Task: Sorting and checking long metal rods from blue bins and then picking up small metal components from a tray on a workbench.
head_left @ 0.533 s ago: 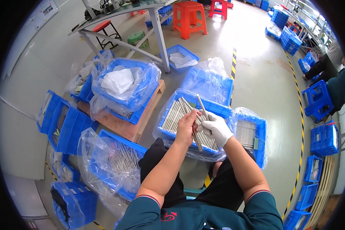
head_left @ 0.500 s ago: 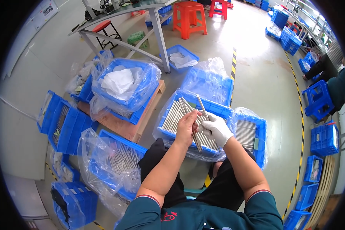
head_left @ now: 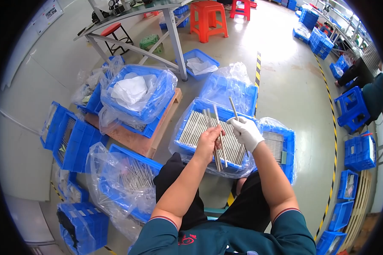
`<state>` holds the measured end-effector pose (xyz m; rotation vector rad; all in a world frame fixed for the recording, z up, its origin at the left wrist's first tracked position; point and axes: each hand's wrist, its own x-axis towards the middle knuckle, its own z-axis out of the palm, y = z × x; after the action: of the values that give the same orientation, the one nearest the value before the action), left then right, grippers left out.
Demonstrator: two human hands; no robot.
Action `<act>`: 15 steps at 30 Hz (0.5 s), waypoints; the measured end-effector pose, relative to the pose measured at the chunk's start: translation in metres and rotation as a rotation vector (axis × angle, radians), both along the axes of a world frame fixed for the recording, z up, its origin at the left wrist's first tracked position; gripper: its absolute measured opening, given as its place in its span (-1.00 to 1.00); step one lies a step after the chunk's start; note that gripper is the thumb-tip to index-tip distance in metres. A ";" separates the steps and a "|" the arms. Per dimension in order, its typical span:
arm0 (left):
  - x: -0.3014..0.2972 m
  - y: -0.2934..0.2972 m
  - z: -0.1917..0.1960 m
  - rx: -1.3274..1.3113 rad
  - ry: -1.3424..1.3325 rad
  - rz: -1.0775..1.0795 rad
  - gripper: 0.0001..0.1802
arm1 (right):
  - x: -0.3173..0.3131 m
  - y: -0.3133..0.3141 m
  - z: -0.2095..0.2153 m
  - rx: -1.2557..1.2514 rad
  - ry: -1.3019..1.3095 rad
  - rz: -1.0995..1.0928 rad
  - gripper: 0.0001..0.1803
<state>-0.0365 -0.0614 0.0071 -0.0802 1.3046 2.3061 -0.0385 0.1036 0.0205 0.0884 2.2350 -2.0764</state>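
Where the person sits: while they sit low, knees apart, both arms reach out over a blue bin just past the lap.
Left hand [head_left: 208,142]: bare, closed around a small bunch of thin metal rods [head_left: 217,144]; the rods stick up past the fingers and down below the palm.
Right hand [head_left: 246,132]: in a white glove, closed on a single rod [head_left: 234,109] that points up and away.
Where the rods are: the bunch and the single rod are both held in the air, right over the rod bin [head_left: 195,108].
Rod bin: blue, lined with clear plastic, with many more rods lying side by side in rows.
Step, I think: picking rods out and looking them over, one at a time.
Next move needs, I think: a soft, steady hold so the bunch does not slip, and care that the long ends do not poke the plastic.
Side bin [head_left: 290,140]: touching the rod bin on the right, also holding rods.
Wooden pallet [head_left: 151,142]: to the left, with a bagged bin [head_left: 155,108] on it holding white stuff.
Far off: a grey desk [head_left: 127,12] and orange stools [head_left: 208,19].
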 end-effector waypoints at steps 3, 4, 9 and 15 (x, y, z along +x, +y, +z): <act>0.007 -0.003 -0.003 -0.042 -0.026 -0.184 -0.68 | 0.002 -0.012 0.030 -0.266 -0.359 -0.003 -0.75; 0.009 -0.002 -0.001 -0.018 -0.042 -0.232 -0.68 | 0.002 -0.016 0.025 -0.301 -0.359 -0.011 -0.76; 0.022 0.013 0.000 0.000 -0.085 -0.449 -0.73 | -0.035 0.038 -0.055 0.140 0.340 -0.225 -0.82; 0.015 -0.004 -0.002 0.300 -0.184 -0.454 -0.68 | -0.040 0.049 0.000 -0.586 -0.216 -0.554 -0.70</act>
<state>-0.0211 -0.0655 0.0047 0.0935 0.7784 2.0165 -0.0788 0.1528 0.0205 0.9188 1.5087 -2.7346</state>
